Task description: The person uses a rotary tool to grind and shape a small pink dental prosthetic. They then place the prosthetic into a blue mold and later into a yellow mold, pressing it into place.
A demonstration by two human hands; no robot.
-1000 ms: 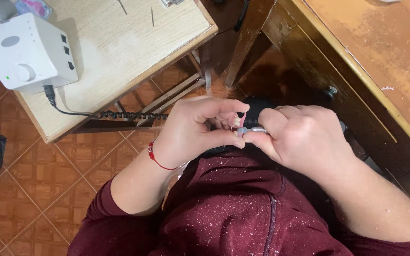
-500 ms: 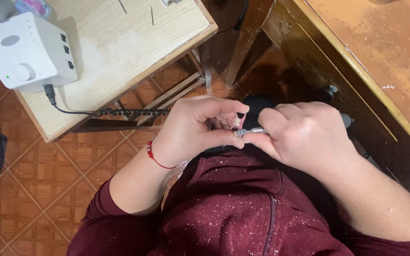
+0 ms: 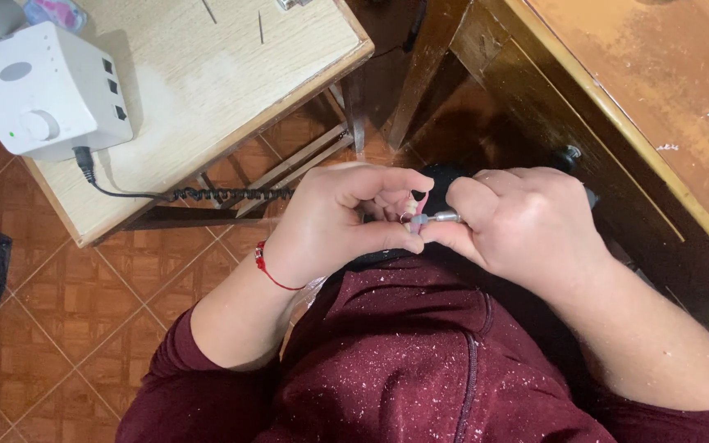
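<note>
With our left hand (image 3: 330, 221) pinching a small pink nail (image 3: 417, 207) and our right hand (image 3: 527, 226) gripping the drill pen (image 3: 436, 218), we judge a slip could nick a fingertip.

Hands (image 3: 428, 221) are working in the gap between light table (image 3: 231, 98) and dark table (image 3: 617, 107); coiled cord (image 3: 223, 194) is hanging just left.

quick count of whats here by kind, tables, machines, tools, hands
tables: 2 (light table, dark table)
white machines: 1 (machine)
coiled cords: 1 (cord)
handheld tools: 1 (tool)
hands: 2 (left hand, right hand)
red wrist strings: 1 (string)
total: 8
</note>
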